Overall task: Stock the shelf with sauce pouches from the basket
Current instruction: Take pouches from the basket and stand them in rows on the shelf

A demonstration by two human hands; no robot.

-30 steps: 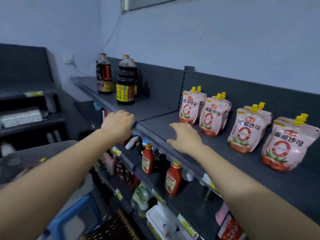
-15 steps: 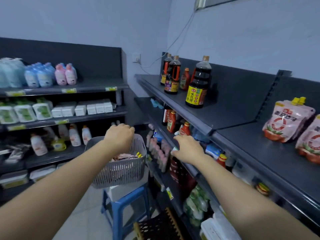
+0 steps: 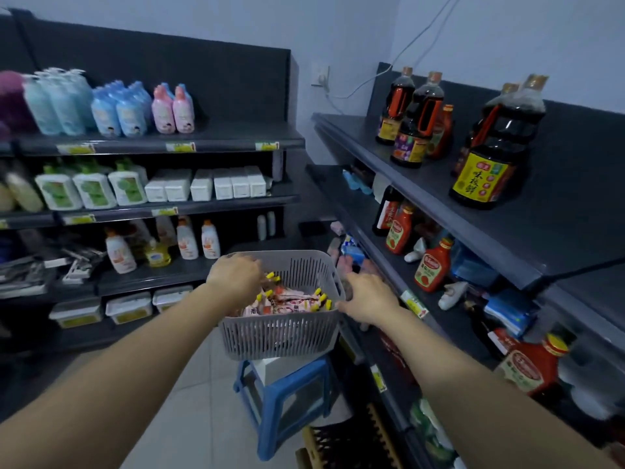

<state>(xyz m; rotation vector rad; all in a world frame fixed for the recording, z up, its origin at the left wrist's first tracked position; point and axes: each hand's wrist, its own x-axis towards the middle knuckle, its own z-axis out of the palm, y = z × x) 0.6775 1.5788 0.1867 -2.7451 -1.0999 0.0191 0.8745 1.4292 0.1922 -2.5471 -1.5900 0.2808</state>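
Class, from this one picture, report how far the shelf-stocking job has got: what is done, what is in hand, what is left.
Done: no stocked pouch shows in this view, so that cannot be judged. In hand: the left hand reaches into the basket among the sauce pouches, and the right hand is at its right rim. Left: many pouches lie in the basket, yet to be shelved.

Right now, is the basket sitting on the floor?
No, the basket sits on a white box on top of a blue stool, up off the floor.
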